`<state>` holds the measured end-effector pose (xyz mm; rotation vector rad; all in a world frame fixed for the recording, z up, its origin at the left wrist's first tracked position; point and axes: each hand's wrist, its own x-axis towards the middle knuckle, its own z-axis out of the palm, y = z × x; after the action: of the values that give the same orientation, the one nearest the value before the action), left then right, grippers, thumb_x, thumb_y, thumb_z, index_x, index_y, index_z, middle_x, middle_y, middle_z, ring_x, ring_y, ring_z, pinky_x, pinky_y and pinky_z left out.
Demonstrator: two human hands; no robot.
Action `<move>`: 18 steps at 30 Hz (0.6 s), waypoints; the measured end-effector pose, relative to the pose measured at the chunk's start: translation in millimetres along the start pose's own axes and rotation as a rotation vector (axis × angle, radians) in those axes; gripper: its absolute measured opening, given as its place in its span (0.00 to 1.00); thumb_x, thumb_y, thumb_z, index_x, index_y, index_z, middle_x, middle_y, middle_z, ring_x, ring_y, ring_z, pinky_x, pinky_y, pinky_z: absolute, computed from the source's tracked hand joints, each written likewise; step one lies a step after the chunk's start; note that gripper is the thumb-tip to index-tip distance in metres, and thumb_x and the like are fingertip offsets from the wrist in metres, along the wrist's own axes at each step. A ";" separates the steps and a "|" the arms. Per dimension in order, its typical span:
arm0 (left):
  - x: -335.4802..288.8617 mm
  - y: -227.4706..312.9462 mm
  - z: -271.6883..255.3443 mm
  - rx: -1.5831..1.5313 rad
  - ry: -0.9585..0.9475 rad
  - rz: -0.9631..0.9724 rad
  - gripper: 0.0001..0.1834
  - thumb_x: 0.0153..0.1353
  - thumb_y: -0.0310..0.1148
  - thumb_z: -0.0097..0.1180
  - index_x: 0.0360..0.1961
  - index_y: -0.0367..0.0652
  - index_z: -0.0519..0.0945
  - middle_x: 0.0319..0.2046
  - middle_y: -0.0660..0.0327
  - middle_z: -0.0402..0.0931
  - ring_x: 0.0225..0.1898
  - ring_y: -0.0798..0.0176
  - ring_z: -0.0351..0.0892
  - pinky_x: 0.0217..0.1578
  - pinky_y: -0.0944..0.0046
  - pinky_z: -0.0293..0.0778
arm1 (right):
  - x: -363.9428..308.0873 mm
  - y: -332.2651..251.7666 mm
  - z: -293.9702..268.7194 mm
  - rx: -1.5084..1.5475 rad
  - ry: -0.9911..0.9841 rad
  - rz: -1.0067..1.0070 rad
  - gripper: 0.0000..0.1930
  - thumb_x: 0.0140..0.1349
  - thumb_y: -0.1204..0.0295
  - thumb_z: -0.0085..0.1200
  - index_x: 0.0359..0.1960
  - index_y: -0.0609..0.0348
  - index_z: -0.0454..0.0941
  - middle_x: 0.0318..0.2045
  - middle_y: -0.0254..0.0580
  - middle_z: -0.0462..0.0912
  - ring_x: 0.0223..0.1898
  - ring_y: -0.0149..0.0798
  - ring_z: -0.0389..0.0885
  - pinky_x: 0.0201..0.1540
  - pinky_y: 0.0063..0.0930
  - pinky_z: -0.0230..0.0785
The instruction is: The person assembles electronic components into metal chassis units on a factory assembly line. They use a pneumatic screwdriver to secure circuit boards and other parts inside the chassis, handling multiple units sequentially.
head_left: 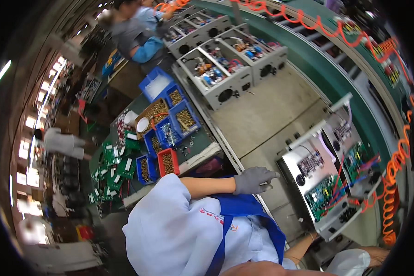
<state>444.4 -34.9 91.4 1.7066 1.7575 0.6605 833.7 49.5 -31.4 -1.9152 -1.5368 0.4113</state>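
My left hand point(255, 180), in a grey glove, is held out over the edge of the line in front of my blue apron point(248, 206). Its fingers point right, apart, and I see nothing in them. To its right stands an open metal chassis point(287, 166) holding green circuit boards point(321, 195), red and blue wires and metal heat sinks. A bare forearm point(300, 248), which looks like my right one, reaches to the chassis's near edge. The right hand's fingers are hidden there in shadow, so I cannot make out what they touch.
Blue bins point(185, 118) and a red bin point(168, 162) of screws stand left, beside a pile of green boards point(115, 172). Several chassis point(225, 89) line the far end. Orange coiled hoses point(393, 168) hang right. Co-workers point(140, 39) stand far off; another person's sleeve point(349, 263) is lower right.
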 end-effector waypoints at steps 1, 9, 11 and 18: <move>-9.4 -11.8 -2.2 -0.023 0.029 -0.007 0.24 0.55 0.37 0.56 0.55 0.48 0.71 0.33 0.56 0.76 0.38 0.51 0.75 0.41 0.53 0.72 | -8.9 -15.2 -10.0 0.031 0.001 0.010 0.15 0.51 0.76 0.55 0.41 0.58 0.68 0.33 0.41 0.70 0.35 0.40 0.69 0.35 0.30 0.66; -118.4 -116.9 -70.2 0.015 0.385 -0.418 0.22 0.55 0.38 0.54 0.52 0.47 0.74 0.33 0.52 0.77 0.37 0.47 0.77 0.39 0.52 0.72 | -60.7 -130.7 -58.5 0.322 -0.032 0.053 0.13 0.51 0.76 0.55 0.36 0.57 0.65 0.30 0.40 0.67 0.32 0.38 0.67 0.31 0.28 0.65; -140.2 -142.1 -83.4 0.069 0.515 -0.432 0.21 0.56 0.38 0.54 0.52 0.46 0.73 0.33 0.53 0.77 0.36 0.48 0.78 0.38 0.52 0.73 | -67.3 -165.2 -62.4 0.379 -0.061 -0.004 0.13 0.50 0.76 0.55 0.35 0.57 0.64 0.29 0.39 0.66 0.31 0.38 0.66 0.30 0.28 0.64; -234.6 -185.5 -102.9 0.212 0.843 -0.625 0.15 0.56 0.31 0.53 0.46 0.43 0.72 0.36 0.53 0.75 0.39 0.50 0.76 0.41 0.54 0.71 | -78.5 -284.5 -49.4 0.837 -0.274 -0.317 0.12 0.50 0.76 0.55 0.30 0.56 0.62 0.26 0.38 0.63 0.28 0.36 0.64 0.27 0.26 0.63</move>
<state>240.5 -273.0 49.0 0.8974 2.8428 0.9936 628.5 -7.7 178.9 -0.9835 -1.4643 1.0108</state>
